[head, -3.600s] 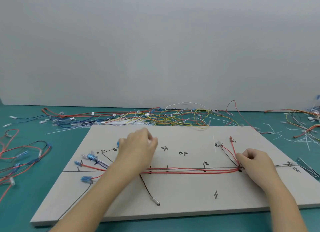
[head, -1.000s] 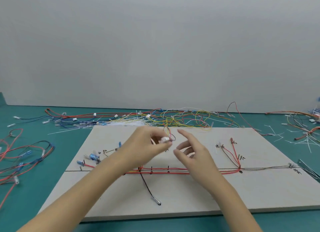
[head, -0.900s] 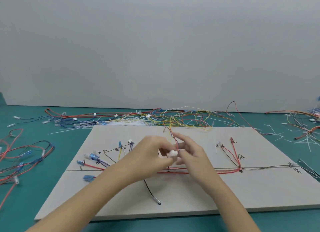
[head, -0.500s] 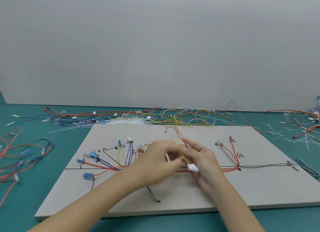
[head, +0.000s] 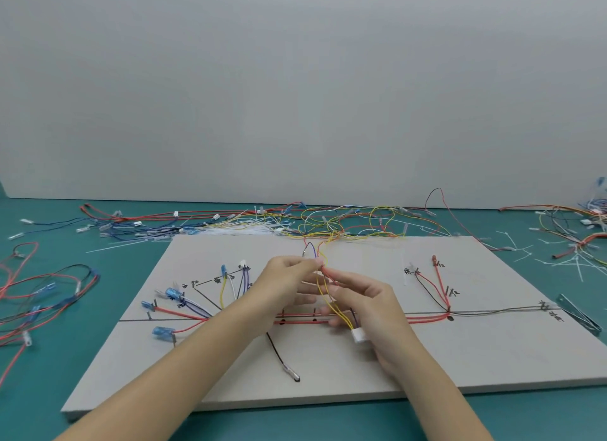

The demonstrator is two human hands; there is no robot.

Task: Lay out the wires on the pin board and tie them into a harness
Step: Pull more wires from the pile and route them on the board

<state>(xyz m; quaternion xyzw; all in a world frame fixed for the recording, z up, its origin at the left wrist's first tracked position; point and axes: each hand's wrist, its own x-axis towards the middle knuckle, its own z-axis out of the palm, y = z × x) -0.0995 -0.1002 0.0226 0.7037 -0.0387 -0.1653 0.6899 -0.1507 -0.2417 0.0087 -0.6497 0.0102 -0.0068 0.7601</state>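
Observation:
A grey pin board (head: 410,352) lies on the teal table with red and black wires (head: 423,316) run along its drawn line and blue terminals (head: 162,331) fanned out at its left. Above the board's middle my left hand (head: 289,283) pinches a thin bundle of yellow, red and blue wires (head: 323,286) near its top. My right hand (head: 368,306) holds the same bundle lower down, where it ends in a small white connector (head: 359,335) by my palm. The bundle trails back to the pile behind the board.
A tangle of loose wires (head: 295,222) lies along the board's far edge. More red and black wires (head: 36,296) lie on the table at left, and wires with white cable ties (head: 571,243) at right. A black lead with a metal tip (head: 289,368) lies near the board's front.
My hands have drawn the bundle out longer. The white connector has slid down with my right hand toward the board's front, while my left hand stays pinching higher up.

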